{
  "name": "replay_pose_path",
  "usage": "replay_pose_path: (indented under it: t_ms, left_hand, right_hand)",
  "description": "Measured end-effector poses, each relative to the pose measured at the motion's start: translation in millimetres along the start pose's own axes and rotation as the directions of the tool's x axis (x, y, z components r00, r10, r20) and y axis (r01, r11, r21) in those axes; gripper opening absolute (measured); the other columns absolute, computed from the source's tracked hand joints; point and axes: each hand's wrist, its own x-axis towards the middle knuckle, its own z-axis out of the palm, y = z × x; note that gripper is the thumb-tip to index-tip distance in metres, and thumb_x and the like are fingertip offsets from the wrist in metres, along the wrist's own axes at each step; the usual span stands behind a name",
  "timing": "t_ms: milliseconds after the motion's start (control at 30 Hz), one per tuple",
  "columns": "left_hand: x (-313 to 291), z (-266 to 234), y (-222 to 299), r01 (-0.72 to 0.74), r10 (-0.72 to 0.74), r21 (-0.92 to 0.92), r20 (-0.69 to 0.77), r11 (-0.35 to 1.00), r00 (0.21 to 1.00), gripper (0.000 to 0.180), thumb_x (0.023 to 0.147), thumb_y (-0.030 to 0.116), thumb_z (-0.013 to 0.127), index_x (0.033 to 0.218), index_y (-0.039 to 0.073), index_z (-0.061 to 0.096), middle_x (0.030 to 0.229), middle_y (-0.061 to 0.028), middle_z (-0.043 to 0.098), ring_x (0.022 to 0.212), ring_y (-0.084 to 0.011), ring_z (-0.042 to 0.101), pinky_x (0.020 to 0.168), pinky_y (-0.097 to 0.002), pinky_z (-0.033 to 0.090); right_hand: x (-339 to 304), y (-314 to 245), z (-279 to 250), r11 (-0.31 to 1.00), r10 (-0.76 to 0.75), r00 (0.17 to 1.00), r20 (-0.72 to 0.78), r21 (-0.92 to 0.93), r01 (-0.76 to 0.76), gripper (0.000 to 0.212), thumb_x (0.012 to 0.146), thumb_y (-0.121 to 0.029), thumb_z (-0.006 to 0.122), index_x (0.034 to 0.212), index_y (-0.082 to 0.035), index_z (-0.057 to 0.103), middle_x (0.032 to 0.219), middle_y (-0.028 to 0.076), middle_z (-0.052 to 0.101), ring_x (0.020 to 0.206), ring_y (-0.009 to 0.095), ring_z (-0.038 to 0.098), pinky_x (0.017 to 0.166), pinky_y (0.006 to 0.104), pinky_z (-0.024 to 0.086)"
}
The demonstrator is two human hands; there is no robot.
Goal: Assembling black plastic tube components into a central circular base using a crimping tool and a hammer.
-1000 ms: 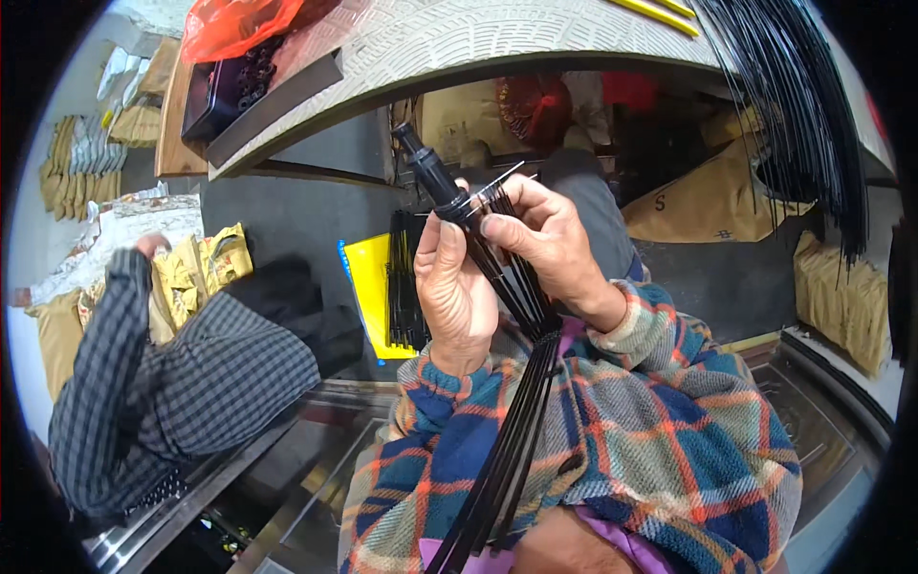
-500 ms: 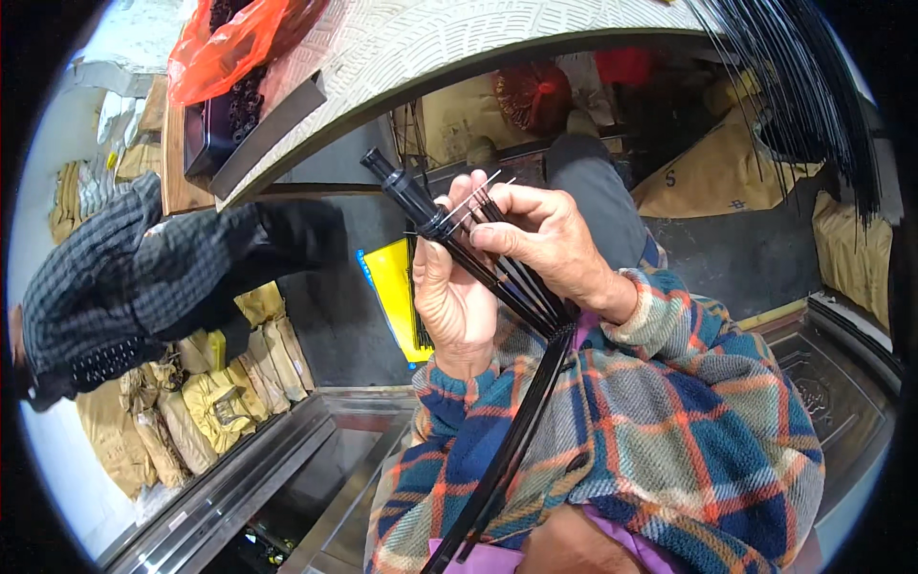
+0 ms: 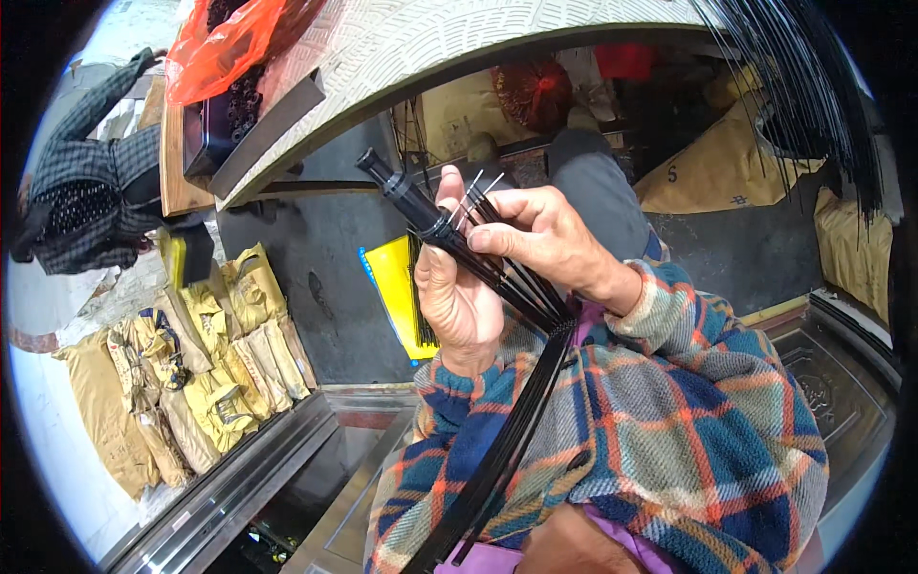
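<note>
An umbrella frame (image 3: pixel 497 282), black with a dark collar at its far-left end, slants across my lap, its long ribs running down over my plaid jacket. My left hand (image 3: pixel 461 301) holds the shaft from below, just under the collar. Between the thumb and fingers of my right hand (image 3: pixel 545 239) are several thin black ribs (image 3: pixel 478 191) with pale metal tips, fanned out beside the shaft. The fingers of my left hand partly show behind the ribs.
A textured tabletop (image 3: pixel 411 43) curves across the far side, bearing an orange plastic bag (image 3: pixel 225 53) and a dark box (image 3: pixel 206 134). Bundled black rods (image 3: pixel 813 105) hang at far right. Brown paper packages (image 3: pixel 105 411) lie left, near another person (image 3: pixel 91 191). A yellow sheet (image 3: pixel 390 287) lies below my hands.
The other person at the left has moved away toward the far left. My hands stay nearly in place; the rib tips stand a little more upright and spread.
</note>
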Motion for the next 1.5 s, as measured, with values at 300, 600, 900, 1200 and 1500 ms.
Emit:
replay_pose_path:
  t_ms: [300,600,900,1200,1500]
  left_hand:
    - [8.6,-5.2,15.9,-0.039,-0.018,0.376,0.147,0.926,0.989,0.046,0.087,0.033,0.05,0.12,0.0,0.049,0.135,-0.017,0.034,0.125,-0.0276,0.034,0.104,-0.0394,0.026]
    - [0.4,44.8,35.7,-0.415,0.382,0.496,0.172,0.763,0.908,0.092,0.07,0.063,0.057,0.131,0.0,0.03,0.126,-0.0202,0.042,0.115,-0.0254,0.043,0.099,-0.0381,0.032]
    - [9.8,39.3,38.3,-0.419,0.503,0.471,-0.064,0.777,0.862,0.035,0.083,0.003,0.057,0.114,-0.008,0.046,0.101,-0.0177,0.059,0.091,-0.0199,0.058,0.085,-0.0303,0.044]
    - [8.2,-1.7,43.8,-0.423,0.528,0.458,-0.127,0.782,0.84,0.024,0.082,0.003,0.059,0.103,-0.006,0.053,0.093,-0.0135,0.061,0.081,-0.0183,0.061,0.074,-0.0287,0.05]
    - [5.2,-1.6,37.8,-0.453,0.563,0.457,-0.135,0.766,0.815,0.022,0.082,0.003,0.06,0.101,-0.005,0.053,0.091,-0.0147,0.061,0.078,-0.0176,0.061,0.072,-0.0282,0.051]
  right_hand:
    - [8.7,-5.0,-2.7,0.944,0.101,0.975,0.196,0.289,-0.156,0.027,0.08,-0.015,0.064,0.099,0.003,0.06,0.083,0.0,0.06,0.076,0.006,0.054,0.07,0.021,0.044]
    - [24.3,-26.8,38.8,0.902,-0.404,0.915,-0.009,-0.169,0.397,0.011,0.077,-0.003,0.064,0.079,0.002,0.055,0.085,0.006,0.055,0.078,0.01,0.052,0.072,0.0235,0.042]
    - [21.9,-12.1,46.3,0.785,-0.483,0.875,-0.044,-0.463,0.41,0.015,0.076,0.001,0.063,0.086,0.0,0.052,0.086,0.006,0.057,0.082,0.01,0.054,0.073,0.024,0.044]
    - [35.2,18.9,44.9,0.885,-0.4,0.916,-0.025,-0.27,0.379,0.012,0.073,0.0,0.068,0.081,0.001,0.059,0.082,0.004,0.06,0.08,0.01,0.057,0.07,0.023,0.046]
    - [30.1,17.8,46.4,0.471,-0.673,0.732,0.108,-0.7,0.537,0.018,0.068,-0.002,0.07,0.081,0.003,0.058,0.072,0.011,0.057,0.063,0.018,0.057,0.053,0.0275,0.043]
